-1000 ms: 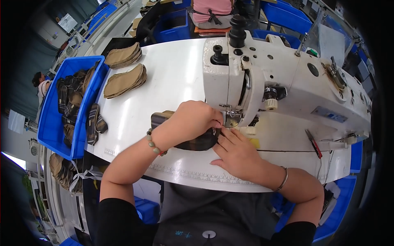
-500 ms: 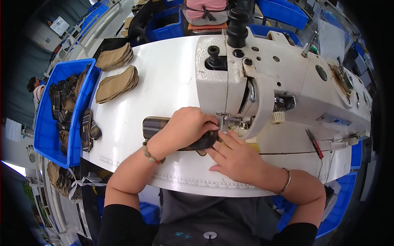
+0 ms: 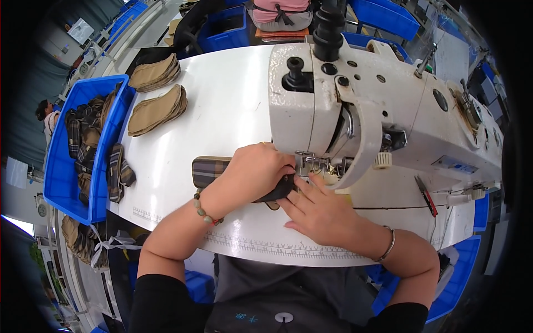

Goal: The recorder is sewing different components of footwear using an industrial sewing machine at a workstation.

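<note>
A plaid fabric piece (image 3: 205, 171) with a dark end lies under the needle area of a white sewing machine (image 3: 291, 119). My left hand (image 3: 256, 169) reaches across it, thumb and fingers pinched on its dark part close to the presser foot (image 3: 307, 169). Much of the piece is hidden beneath that hand and wrist. My right hand (image 3: 325, 213) lies with fingers stretched out, their tips at the dark edge just beside the foot; its thumb stands apart over the table.
Two stacks of tan fabric pieces (image 3: 158, 110) sit at the far left of the white table (image 3: 222, 89). A blue bin (image 3: 53, 188) holds plaid pieces, with another plaid piece (image 3: 117, 172) beside it. Red-handled snips (image 3: 426, 197) lie to the right. A person in pink (image 3: 280, 5) sits beyond.
The view has shifted slightly, so the machine head appears a little further right. Both hands keep nearly the same places on the fabric piece.
</note>
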Demonstrator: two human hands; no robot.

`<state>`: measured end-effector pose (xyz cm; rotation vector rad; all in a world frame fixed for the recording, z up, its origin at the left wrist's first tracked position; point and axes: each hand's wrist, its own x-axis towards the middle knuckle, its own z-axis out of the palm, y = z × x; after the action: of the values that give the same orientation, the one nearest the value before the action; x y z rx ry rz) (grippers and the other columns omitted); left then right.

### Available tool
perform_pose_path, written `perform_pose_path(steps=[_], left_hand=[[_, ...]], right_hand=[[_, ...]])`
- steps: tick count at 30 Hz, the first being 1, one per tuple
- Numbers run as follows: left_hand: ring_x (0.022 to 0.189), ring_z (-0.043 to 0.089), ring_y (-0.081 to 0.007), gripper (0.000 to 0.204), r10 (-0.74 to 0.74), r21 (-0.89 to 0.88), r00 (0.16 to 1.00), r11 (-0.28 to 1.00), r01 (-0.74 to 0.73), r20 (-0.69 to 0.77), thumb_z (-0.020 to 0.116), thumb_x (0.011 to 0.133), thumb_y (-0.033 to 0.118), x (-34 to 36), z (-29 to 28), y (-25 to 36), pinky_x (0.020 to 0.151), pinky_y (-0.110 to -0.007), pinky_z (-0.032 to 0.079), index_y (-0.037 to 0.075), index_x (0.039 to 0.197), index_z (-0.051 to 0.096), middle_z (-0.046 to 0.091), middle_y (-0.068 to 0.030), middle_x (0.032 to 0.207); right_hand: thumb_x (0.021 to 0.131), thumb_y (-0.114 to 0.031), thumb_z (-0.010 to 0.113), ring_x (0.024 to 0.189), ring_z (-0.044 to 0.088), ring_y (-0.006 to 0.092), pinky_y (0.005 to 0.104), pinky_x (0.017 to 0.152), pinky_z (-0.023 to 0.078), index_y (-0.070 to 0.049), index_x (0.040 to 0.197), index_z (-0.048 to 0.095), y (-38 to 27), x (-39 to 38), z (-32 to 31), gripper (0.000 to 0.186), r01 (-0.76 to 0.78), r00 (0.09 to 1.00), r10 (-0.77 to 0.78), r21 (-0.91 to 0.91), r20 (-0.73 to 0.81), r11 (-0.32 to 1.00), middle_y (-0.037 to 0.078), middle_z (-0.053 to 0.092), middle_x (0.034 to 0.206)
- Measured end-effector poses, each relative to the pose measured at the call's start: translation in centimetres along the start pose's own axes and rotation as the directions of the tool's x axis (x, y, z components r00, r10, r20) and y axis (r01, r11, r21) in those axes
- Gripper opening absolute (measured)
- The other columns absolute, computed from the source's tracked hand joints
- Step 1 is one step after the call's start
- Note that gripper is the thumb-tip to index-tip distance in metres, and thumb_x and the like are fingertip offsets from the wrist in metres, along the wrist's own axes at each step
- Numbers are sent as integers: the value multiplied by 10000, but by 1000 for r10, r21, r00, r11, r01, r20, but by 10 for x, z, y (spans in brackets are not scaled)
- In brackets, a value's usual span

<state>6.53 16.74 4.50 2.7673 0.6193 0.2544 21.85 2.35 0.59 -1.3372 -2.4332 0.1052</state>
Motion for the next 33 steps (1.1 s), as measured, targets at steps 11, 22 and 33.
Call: perform_pose_path(steps=[11,22,33], left_hand=[[740,678,-317,147,-10,-62,999,998,8,-32,680,866,252,5,4,-10,628,-418,533,150,919,771,666,-111,729],[825,681,-302,129,-75,-70,997,995,76,17,671,866,183,1,-6,4,671,-421,542,89,913,746,678,-106,818],[791,678,-285,135,-122,8,992,993,122,40,663,865,196,0,-6,13,639,-415,539,97,897,749,681,-104,798]], right_hand=[[765,-110,712,520,490,112,252,443,384,-29,925,691,11,2,3,180,-46,932,-108,-408,-346,912,-10,468,626],[722,-67,661,536,529,120,268,478,415,41,977,688,5,3,2,278,43,970,-122,-345,-210,938,4,521,640],[711,-74,656,523,523,122,268,470,407,48,965,698,-5,0,-4,286,14,985,-79,-381,-156,924,6,531,620]])
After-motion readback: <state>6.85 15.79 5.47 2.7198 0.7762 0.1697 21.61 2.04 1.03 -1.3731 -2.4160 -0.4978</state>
